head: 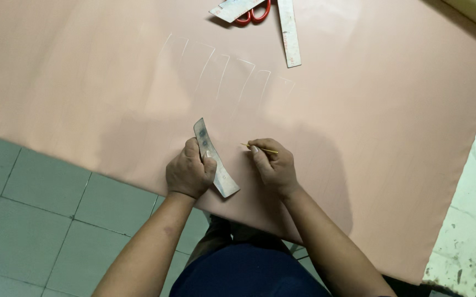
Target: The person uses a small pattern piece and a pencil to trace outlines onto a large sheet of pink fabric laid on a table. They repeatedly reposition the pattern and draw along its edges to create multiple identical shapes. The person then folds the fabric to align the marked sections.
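Observation:
A large pink sheet of fabric [359,110] lies spread over the floor, with several narrow outlines [232,71] chalked on it. My left hand [187,173] grips a curved grey template strip [222,179] that rests on the fabric near its front edge. My right hand [274,165] pinches a thin yellow marking stick [260,147], its tip pointing left just above the fabric. The two hands sit side by side, a short gap apart.
Red-handled scissors [254,15] and a long pale ruler [289,33] lie at the fabric's far edge, partly under another pale strip [232,8]. Grey floor tiles [40,209] show at the left. A worn white painted surface [469,236] borders the right.

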`<state>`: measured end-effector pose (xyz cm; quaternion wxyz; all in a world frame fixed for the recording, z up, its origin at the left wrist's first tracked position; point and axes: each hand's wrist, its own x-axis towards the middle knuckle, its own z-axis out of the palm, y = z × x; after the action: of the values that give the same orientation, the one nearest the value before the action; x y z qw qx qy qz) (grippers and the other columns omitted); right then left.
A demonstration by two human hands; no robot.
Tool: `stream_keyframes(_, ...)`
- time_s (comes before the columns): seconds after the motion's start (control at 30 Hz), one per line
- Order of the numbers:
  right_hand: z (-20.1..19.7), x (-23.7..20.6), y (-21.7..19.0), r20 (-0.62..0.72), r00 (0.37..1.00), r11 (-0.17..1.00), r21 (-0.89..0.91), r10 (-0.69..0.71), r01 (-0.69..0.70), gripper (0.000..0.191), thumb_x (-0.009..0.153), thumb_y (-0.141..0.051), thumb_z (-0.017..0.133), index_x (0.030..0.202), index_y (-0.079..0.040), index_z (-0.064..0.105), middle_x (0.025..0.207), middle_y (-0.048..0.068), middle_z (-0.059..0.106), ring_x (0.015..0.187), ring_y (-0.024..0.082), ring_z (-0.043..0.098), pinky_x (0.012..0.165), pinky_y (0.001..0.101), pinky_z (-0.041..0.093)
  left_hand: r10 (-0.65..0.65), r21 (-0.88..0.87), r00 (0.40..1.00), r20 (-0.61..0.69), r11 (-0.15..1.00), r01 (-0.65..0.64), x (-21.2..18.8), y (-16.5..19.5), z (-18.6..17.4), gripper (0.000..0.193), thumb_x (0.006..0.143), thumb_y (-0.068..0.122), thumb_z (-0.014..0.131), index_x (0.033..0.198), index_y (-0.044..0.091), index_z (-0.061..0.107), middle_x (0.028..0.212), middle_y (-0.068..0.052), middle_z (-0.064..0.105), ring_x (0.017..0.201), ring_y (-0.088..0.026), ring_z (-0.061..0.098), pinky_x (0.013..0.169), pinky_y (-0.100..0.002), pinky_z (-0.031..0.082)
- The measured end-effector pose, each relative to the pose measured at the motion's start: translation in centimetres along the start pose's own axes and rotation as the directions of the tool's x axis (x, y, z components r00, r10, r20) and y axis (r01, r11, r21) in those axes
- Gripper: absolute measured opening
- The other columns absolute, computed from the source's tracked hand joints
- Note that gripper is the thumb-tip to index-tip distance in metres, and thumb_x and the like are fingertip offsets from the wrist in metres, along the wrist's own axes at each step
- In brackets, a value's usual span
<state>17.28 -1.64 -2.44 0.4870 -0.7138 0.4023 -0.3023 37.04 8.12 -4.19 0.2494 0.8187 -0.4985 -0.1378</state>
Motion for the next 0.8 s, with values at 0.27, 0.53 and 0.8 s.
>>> stream_keyframes(0.27,0.1,-0.1,-0.3,0.049,0.998,0.997,-0.059,-0.050,0.053,0.015,0.101,-0.010,0.063,0.111,-0.002,0.071,0.101,0.008,0.074,0.089,0.015,0.071,0.080,0.0273,0.058,-0.034,0.015,0.999,0.017,0.999,0.033,0.0,0.3,-0.2,0.037,0.082,0.029,0.053,0.111,0.005,0.051,0.081,-0.016,0.068,0.068,-0.037,0.068,0.063,-0.052,0.057)
stream_keyframes(0.53,0.1,0.0,-0.5,0.108,0.994,0.997,-0.079,-0.009,0.017,0.012,0.100,-0.008,0.062,0.108,-0.003,0.070,0.103,0.008,0.073,0.093,0.015,0.071,0.083,0.0275,0.058,-0.012,-0.024,1.000,-0.019,1.000,0.011,-0.1,0.1,-0.2,0.040,0.083,0.031,0.057,0.113,0.005,0.051,0.084,-0.017,0.069,0.070,-0.039,0.068,0.065,-0.054,0.056)
stream_keyframes(0.8,-0.4,-1.7,-0.2,-0.025,0.998,0.960,0.276,0.057,-0.048,0.020,0.106,-0.012,0.050,0.107,0.000,0.067,0.104,0.007,0.070,0.094,0.015,0.066,0.088,0.0291,0.056,-0.024,-0.137,0.999,0.035,0.990,0.029,-0.2,-0.5,0.0,0.036,0.086,0.030,0.055,0.113,0.006,0.052,0.079,-0.017,0.069,0.072,-0.040,0.068,0.068,-0.055,0.055)
